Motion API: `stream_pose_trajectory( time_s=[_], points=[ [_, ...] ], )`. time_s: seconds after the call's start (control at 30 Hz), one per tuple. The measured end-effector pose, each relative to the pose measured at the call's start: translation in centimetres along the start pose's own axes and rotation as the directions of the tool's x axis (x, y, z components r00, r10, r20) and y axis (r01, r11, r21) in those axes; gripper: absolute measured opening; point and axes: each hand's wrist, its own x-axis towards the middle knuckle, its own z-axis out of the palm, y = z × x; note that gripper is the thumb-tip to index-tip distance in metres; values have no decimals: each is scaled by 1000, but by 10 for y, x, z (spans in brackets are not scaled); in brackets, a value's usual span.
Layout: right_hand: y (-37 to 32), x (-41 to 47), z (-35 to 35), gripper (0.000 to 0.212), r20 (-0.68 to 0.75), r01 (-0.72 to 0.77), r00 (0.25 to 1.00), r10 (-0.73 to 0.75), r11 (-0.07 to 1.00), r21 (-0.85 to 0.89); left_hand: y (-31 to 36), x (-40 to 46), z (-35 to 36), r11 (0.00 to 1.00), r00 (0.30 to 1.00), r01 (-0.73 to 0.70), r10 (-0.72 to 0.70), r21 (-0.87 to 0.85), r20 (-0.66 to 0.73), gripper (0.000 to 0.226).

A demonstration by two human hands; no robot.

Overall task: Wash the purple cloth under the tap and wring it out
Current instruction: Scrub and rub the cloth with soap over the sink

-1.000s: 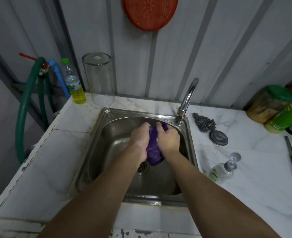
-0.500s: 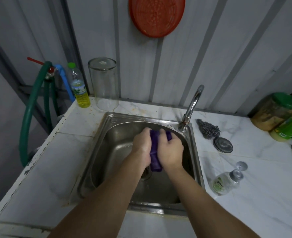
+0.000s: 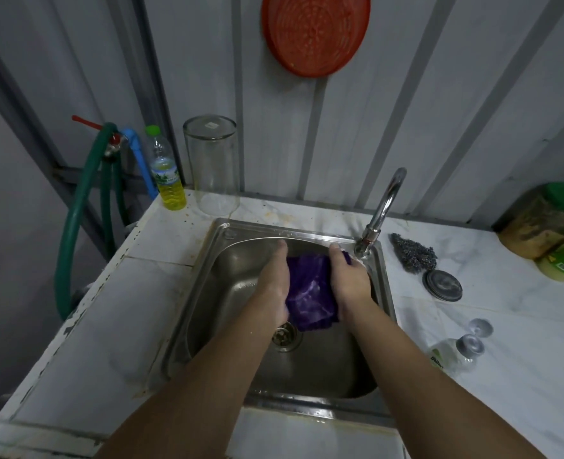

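Two hands, left hand [image 3: 275,279] and right hand [image 3: 350,279], each grip closed on purple cloth [image 3: 310,293] (bunched) over sink [image 3: 227,240]

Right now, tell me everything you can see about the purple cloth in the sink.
The purple cloth is a soft, deep violet fabric that looks wet and glossy, with pale sheen on its folds. It is bunched and spread between the left hand and the right hand, which grip its sides. It hangs above the steel sink basin, its lower edge near the drain, just left of the tap base.
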Motion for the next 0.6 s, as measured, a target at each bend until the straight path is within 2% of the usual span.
stream_pose_trajectory(
  time_s=[0.07, 0.13, 0.17, 0.23, 0.27, 0.3, 0.37, 0.4, 0.47, 0.5, 0.53, 0.57, 0.6],
  points=[
    [-7, -4, -5, 46, 106, -152, 985, 134, 971, 187, 4, 2, -9, 976, 991, -103, 118, 193, -68, 69],
    [-11, -7, -4, 46, 134, -105, 988, 78, 973, 206, 1, 0, -14, 873, 949, -221, 295, 436, -109, 67],
    [-13, -10, -3, 45, 134, -31, 991, 6, 983, 183, -2, -4, -13, 860, 936, -274, 341, 431, -86, 68],
    [-15, -19, 1, 53, 183, 104, 976, -122, 989, 105, -5, -12, -9, 931, 963, -268, 266, 246, 41, 69],
    [-13, -22, 3, 59, 252, 134, 957, -143, 990, 52, -5, -15, -7, 953, 966, -252, 236, 169, 110, 67],
    [-9, -25, 2, 63, 332, 159, 930, -158, 987, 23, -4, -15, -6, 960, 964, -249, 233, 128, 129, 63],
    [-2, -26, 1, 58, 419, 189, 886, -196, 980, 60, 2, -13, -10, 967, 969, -245, 243, 68, 43, 45],
    [3, -24, -1, 52, 390, 214, 891, -234, 972, 96, 4, -11, -14, 977, 977, -215, 215, 8, -6, 35],
    [9, -15, -6, 32, 209, 257, 940, -269, 963, 83, 4, -10, -18, 984, 986, -164, 163, -74, -13, 29],
    [12, -10, -8, 24, 165, 252, 952, -258, 966, 59, 3, -8, -20, 983, 986, -159, 162, -89, 26, 30],
    [13, -8, -10, 33, 224, 175, 956, -192, 980, 92, 2, -8, -20, 983, 984, -161, 166, -90, 57, 32],
    [14, -8, -11, 46, 335, 41, 937, -94, 986, 163, 1, -8, -20, 983, 982, -162, 169, -85, 82, 35],
    [13, -8, -12, 50, 410, -55, 911, -45, 972, 227, 0, -9, -20, 984, 981, -154, 163, -90, 105, 38]
  ],
)
